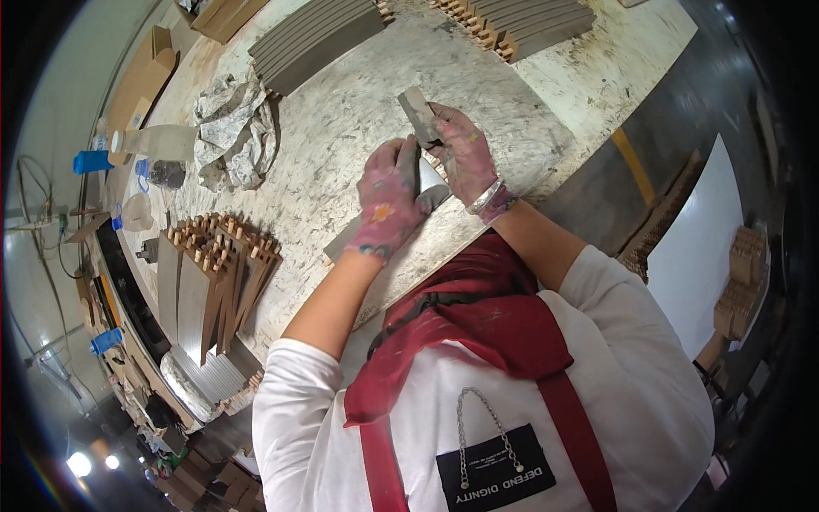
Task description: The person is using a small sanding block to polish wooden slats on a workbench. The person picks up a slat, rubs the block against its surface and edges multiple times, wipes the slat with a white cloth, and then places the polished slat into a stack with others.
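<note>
Both my hands wear pink patterned gloves and are close together near the front edge of the worktable (316,162). My right hand (466,158) is closed around a small grey rectangular block (416,113), whose far end sticks out past the fingers. Just left of it, my left hand (388,198) grips a grey slat (344,239) lying along the table edge; most of the slat is hidden under the glove. Between the two hands shows a shiny silvery surface (432,174); I cannot tell what it belongs to.
Grey slats with wooden pegs (200,277) stand bundled at the left. More slats lie in a far-left stack (316,43) and a far-right stack (533,24). A crumpled spotted cloth (232,128) lies beside a translucent bottle (158,142). A cardboard box (141,90) sits behind.
</note>
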`<state>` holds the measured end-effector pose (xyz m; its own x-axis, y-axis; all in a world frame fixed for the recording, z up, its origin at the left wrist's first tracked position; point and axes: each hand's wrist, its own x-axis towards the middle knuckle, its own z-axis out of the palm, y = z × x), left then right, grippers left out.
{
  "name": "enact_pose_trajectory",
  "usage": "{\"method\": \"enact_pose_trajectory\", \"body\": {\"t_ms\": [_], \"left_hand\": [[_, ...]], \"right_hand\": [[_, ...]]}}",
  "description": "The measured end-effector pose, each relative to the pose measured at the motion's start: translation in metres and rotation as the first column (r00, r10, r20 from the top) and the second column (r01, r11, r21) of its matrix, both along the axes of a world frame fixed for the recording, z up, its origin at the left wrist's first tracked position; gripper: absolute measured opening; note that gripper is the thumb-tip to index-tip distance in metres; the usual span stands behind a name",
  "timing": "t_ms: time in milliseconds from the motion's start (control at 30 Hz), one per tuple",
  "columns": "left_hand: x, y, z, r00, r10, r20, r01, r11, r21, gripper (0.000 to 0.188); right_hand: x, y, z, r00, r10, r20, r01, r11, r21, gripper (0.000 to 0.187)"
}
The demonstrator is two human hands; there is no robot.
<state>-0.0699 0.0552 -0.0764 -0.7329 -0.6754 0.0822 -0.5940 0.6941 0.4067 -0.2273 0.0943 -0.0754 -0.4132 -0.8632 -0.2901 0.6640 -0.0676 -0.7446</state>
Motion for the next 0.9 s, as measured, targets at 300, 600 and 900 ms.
{"method": "enact_pose_trajectory", "body": {"t_ms": [300,600,900], "left_hand": [[-0.003,-0.003,0.004,0.995,-0.05,-0.09,0.046,0.998,-0.048,0.078],[-0.011,0.003,0.025,0.918,0.102,-0.383,-0.014,0.974,0.227,0.072],[-0.018,0.0,0.021,0.997,0.029,-0.066,-0.027,0.999,0.032,0.085]], "right_hand": [[0.004,0.004,-0.001,0.999,-0.034,-0.003,0.034,0.999,-0.027,0.046],[0.004,0.002,0.006,0.988,-0.086,0.126,0.086,0.996,0.006,0.042],[0.005,0.001,-0.002,0.999,-0.038,0.024,0.038,0.999,-0.004,0.045]]}}
